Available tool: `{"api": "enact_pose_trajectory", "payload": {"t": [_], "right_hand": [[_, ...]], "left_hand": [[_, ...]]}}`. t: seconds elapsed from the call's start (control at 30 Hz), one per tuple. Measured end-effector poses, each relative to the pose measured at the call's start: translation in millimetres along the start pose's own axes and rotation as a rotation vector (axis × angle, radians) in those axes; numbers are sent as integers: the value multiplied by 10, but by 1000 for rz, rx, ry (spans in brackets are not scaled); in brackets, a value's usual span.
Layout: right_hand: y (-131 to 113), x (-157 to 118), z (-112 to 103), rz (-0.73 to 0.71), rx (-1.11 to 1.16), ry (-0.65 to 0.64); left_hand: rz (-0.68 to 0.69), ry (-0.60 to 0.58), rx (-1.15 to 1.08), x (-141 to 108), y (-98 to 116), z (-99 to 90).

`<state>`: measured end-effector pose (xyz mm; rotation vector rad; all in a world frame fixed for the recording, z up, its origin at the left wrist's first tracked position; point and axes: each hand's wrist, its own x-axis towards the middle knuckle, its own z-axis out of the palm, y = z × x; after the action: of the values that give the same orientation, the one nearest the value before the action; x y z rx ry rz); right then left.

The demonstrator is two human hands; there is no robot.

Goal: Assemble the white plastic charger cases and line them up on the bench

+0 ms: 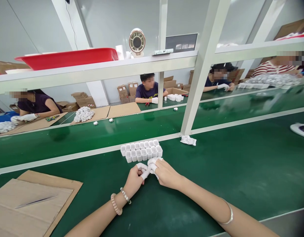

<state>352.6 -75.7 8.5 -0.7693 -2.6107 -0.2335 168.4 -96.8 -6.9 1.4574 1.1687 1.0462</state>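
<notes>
Meeting near the middle of the green worktop (228, 164), the left hand (136, 176) and the right hand (163, 169) have their fingers curled in and bunched against each other. White finger covers (153, 160) wrap the fingertips, and whatever may be pinched between them is hidden, so I cannot tell what they grasp.

Just beyond the hands stand white cups (144, 155) in two close-set rows. They are small, plain and upright, taller than they are wide, with open tops, rounded-square mouths and smooth walls with a slight sheen. Neighbours look to be touching, and the far row reaches further left than the near one.

To the right of the cups, a crumpled white cloth (188, 141) lies by the foot of a pale post (198, 82). At the lower left, a thin, pointed tool (36, 201), too blurred to name, rests on brown cardboard (23, 215).

Past a pale strip runs a green belt (112, 136) with a few little white pieces (111, 120) along its far side. Several people sit across from it; one in a dark shirt (152, 93) is near a white cluster. A heap of white parts (84, 114) lies further left, and above, a red tray (73, 59) sits on a shelf (112, 70).
</notes>
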Motion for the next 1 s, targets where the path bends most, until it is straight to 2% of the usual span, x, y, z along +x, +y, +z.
{"api": "enact_pose_trajectory", "payload": {"t": [0.2,0.33,0.5,0.57,0.67,0.77,0.87,0.93,1.0], "right_hand": [[14,29,-24,57,-51,-18],[30,13,-34,47,-51,-25],[6,-12,-87,-6,-11,35],[37,3,-144,33,6,43],[240,31,-302,311,-19,11],[644,-41,-532,645,-99,24],[1113,-275,-736,982,-167,13],[1382,-479,-807,1184,-157,-57],[1591,-663,-815,1307,-69,-156]], "left_hand": [[-19,27,22,26,-7,3],[-21,25,35,10,-1,-4],[-21,11,49,-17,31,-14],[-18,5,60,-22,46,-9],[-33,2,80,-25,65,3],[-53,-4,110,-25,62,4],[-71,-11,147,-25,21,-12],[-80,-16,160,-25,-14,-25],[-74,-30,167,-26,-38,-32]]}}
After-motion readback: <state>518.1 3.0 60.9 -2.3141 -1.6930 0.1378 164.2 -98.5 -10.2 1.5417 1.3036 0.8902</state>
